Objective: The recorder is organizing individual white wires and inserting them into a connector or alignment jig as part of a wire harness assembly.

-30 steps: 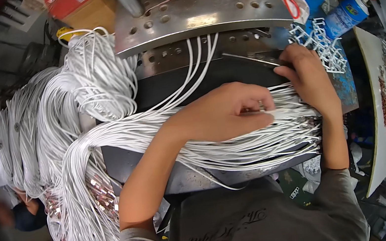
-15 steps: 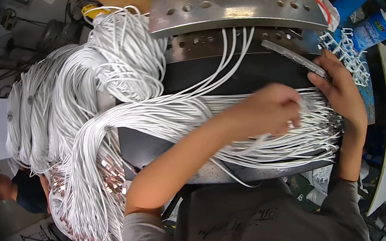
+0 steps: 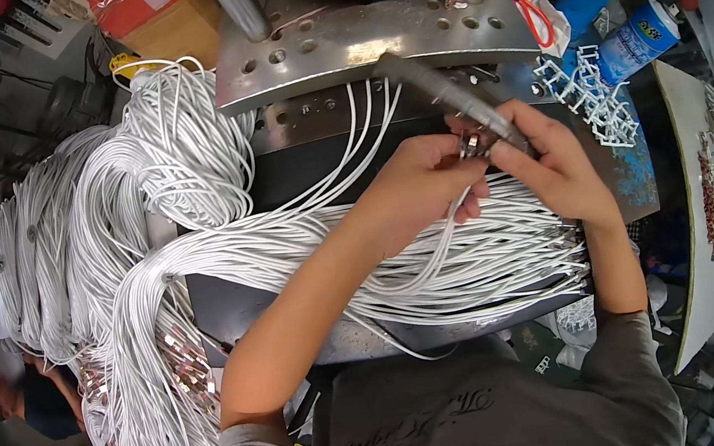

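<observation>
My left hand (image 3: 425, 185) pinches the end of one or more white cables (image 3: 455, 213), whose shiny metal tips (image 3: 469, 144) poke out past the fingers. Close beside it, my right hand (image 3: 555, 161) grips a long narrow metal bar (image 3: 449, 98) with small notches or pins along it. The bar slants up to the left, its far end blurred. Both hands meet above a wide bundle of white cables (image 3: 438, 271) spread over a black mat (image 3: 294, 172). Whether the tips touch the bar is hidden by the fingers.
Behind the hands stands a steel press plate (image 3: 333, 65) with thick posts (image 3: 237, 5); several cables run under it. Hanks of white cable (image 3: 102, 187) are piled on the left. At right are white plastic pieces (image 3: 597, 99), a blue can (image 3: 639, 40) and a pale board (image 3: 689, 219).
My right hand has lifted the metal bar off the work surface and brought it leftward. My left hand has come up from the bundle with a cable end. The whole view has shifted.
</observation>
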### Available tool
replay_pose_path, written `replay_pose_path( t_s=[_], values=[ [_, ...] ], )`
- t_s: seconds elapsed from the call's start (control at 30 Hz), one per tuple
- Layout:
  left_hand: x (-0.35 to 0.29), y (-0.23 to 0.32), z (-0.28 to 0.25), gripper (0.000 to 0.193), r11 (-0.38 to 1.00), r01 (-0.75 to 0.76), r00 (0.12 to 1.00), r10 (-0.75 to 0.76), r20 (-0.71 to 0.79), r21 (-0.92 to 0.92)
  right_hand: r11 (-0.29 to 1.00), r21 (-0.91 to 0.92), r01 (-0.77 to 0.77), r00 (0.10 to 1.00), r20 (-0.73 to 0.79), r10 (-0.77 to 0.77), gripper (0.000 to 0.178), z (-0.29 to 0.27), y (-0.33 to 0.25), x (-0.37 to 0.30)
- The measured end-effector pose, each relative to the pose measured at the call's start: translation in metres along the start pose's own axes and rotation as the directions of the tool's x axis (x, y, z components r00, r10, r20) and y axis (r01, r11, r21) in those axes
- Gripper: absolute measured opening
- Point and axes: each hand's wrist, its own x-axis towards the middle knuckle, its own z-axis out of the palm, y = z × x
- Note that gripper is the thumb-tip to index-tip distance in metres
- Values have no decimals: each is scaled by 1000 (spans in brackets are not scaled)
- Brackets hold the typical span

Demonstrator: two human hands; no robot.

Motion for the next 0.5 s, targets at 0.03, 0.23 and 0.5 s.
replay_pose_path(
  t_s=[0.03, 0.23, 0.5],
  values=[
    [1, 0, 0, 17, 1000, -4, 1000, 4, 8, 0, 1000, -7, -1, 1000, -5, 1, 21, -1, 0, 2],
    [-7, 9, -2, 20, 935, 34, 999, -18, -49, 353, 925, -334, 178, 967, -115, -228, 26, 5, 14, 12],
    [-5, 1, 0, 20, 952, -89, 995, 101, -26, 292, 982, 185, 29, 984, -177, 4, 34, 15, 27, 13]
  ],
)
